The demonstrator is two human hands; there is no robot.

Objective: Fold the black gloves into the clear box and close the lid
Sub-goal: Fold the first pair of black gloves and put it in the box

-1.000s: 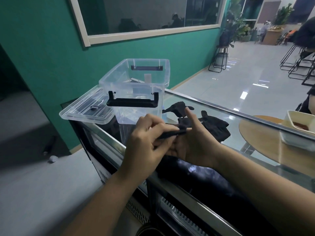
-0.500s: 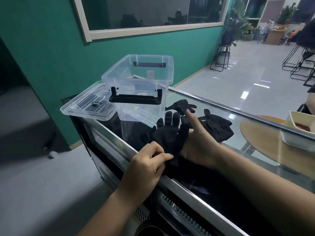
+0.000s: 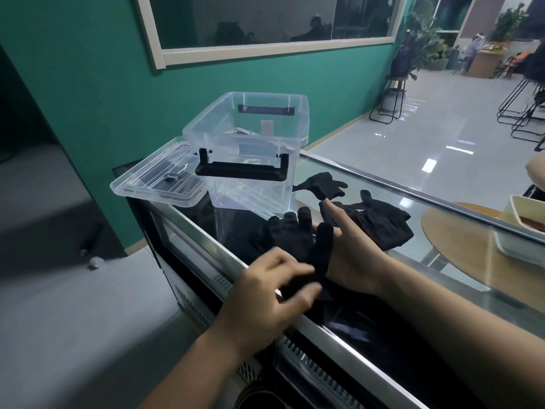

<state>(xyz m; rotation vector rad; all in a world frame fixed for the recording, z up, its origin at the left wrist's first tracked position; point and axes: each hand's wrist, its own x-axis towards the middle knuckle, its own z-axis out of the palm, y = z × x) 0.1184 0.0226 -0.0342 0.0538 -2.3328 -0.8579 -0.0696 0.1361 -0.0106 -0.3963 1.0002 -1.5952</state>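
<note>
black glove lies flat between left hand and right hand.

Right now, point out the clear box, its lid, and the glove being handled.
clear box [image 3: 250, 184]: head view, front wall.
lid [image 3: 153, 184]: head view, top panel.
glove [image 3: 290, 234]: head view, palm.
</note>
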